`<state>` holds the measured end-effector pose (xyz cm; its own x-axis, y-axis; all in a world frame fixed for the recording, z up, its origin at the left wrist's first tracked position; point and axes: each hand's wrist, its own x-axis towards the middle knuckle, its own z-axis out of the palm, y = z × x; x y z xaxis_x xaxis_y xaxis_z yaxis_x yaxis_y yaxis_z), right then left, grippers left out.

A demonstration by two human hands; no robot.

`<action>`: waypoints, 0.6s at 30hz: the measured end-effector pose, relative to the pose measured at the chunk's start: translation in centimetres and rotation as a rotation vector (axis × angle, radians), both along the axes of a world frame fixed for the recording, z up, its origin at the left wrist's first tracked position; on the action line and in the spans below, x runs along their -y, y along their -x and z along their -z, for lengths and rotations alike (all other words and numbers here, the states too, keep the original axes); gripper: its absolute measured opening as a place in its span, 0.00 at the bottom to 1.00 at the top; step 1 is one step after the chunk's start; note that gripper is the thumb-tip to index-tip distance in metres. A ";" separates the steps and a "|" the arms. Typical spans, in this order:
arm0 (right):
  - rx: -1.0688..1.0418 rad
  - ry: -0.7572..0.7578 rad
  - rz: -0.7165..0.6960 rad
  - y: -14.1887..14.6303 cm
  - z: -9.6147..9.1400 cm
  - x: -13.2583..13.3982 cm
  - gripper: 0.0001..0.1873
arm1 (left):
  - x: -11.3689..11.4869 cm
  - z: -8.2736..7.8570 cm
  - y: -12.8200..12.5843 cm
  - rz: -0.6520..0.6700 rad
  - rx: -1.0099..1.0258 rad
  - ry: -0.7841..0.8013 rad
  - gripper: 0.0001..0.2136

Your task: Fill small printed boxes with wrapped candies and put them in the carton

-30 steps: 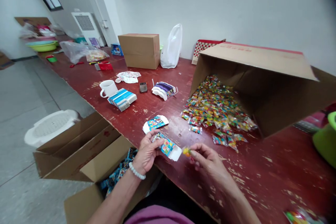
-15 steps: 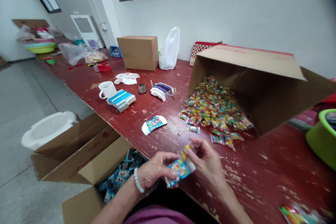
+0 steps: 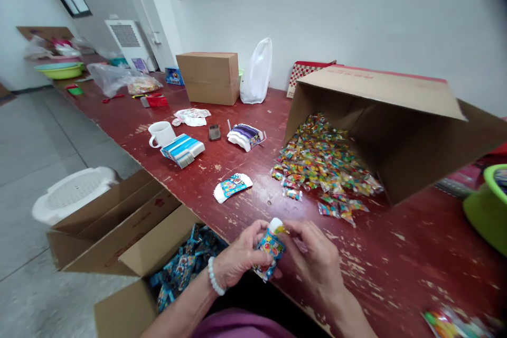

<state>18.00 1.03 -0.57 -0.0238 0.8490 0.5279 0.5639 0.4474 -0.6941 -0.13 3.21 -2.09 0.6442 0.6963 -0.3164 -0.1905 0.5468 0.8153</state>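
My left hand (image 3: 237,259) grips a small colourful carton (image 3: 270,248) near the table's front edge, tilted with its white top flap up. My right hand (image 3: 312,256) is pinched at that top end, fingers closed on a yellow candy packet (image 3: 282,229) at the carton's opening. A flat stack of the same printed cartons (image 3: 232,186) lies on the red table (image 3: 396,253) just beyond. A pile of candy packets (image 3: 320,163) spills from a big cardboard box (image 3: 396,116) lying on its side.
An open box (image 3: 146,269) on the floor at the left holds several filled cartons. Farther off on the table lie a white mug (image 3: 161,133), blue carton stacks (image 3: 182,149), a purple stack (image 3: 246,137), a phone (image 3: 214,132), a closed brown box (image 3: 209,76), and a green tub (image 3: 487,206) at right.
My left hand lifted the carton off the table and drew it toward me, turning it upright. My right hand brought the yellow packet to its open top.
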 end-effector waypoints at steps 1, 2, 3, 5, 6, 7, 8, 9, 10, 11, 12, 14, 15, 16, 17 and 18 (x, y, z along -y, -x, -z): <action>-0.013 0.025 -0.037 0.2 -0.1 0.1 0.06 | 0.0 0.0 -0.1 -0.007 -0.017 -0.031 0.22; -0.040 0.077 -0.065 0.4 -0.2 0.2 0.06 | 0.1 -0.1 -0.2 -0.013 -0.039 -0.062 0.22; -0.077 0.147 -0.080 0.4 -0.1 0.1 0.06 | 0.1 -0.1 -0.3 -0.018 -0.063 -0.091 0.22; -0.186 0.309 -0.082 0.2 0.2 -0.3 0.06 | 0.1 -0.2 -0.3 -0.017 -0.109 -0.140 0.19; -0.254 0.380 -0.074 -0.1 0.5 -0.6 0.06 | 0.1 -0.2 -0.3 -0.008 -0.129 -0.160 0.19; -0.323 0.434 -0.063 -0.3 0.8 -0.8 0.06 | 0.1 -0.3 -0.2 0.004 -0.147 -0.178 0.18; -0.387 0.473 -0.052 -0.5 1.2 -1.1 0.07 | 0.2 -0.4 -0.2 0.017 -0.163 -0.195 0.18; -0.440 0.499 -0.040 -0.7 1.4 -1.2 0.08 | 0.2 -0.5 -0.2 0.028 -0.178 -0.209 0.18; -0.476 0.517 -0.033 -0.8 1.7 -1.3 0.10 | 0.2 -0.6 -0.2 0.037 -0.190 -0.223 0.17; -0.496 0.530 -0.031 -0.9 1.8 -1.4 0.11 | 0.2 -0.6 -0.2 0.040 -0.197 -0.234 0.17; -0.506 0.541 -0.037 -1.0 1.9 -1.3 0.11 | 0.2 -0.6 -0.2 0.041 -0.201 -0.242 0.17; -0.526 0.573 -0.068 -1.2 1.8 -1.2 0.13 | 0.3 -0.7 -0.3 0.038 -0.200 -0.247 0.17; -0.544 0.592 -0.087 -1.2 1.7 -1.2 0.13 | 0.3 -0.7 -0.4 0.040 -0.200 -0.246 0.18; -0.569 0.610 -0.102 -1.2 1.5 -1.2 0.14 | 0.3 -0.7 -0.5 0.043 -0.201 -0.246 0.18; -0.602 0.625 -0.108 -1.2 1.4 -1.2 0.14 | 0.3 -0.8 -0.5 0.047 -0.203 -0.245 0.18; -0.639 0.637 -0.106 -1.2 1.2 -1.2 0.15 | 0.3 -0.8 -0.5 0.051 -0.206 -0.246 0.18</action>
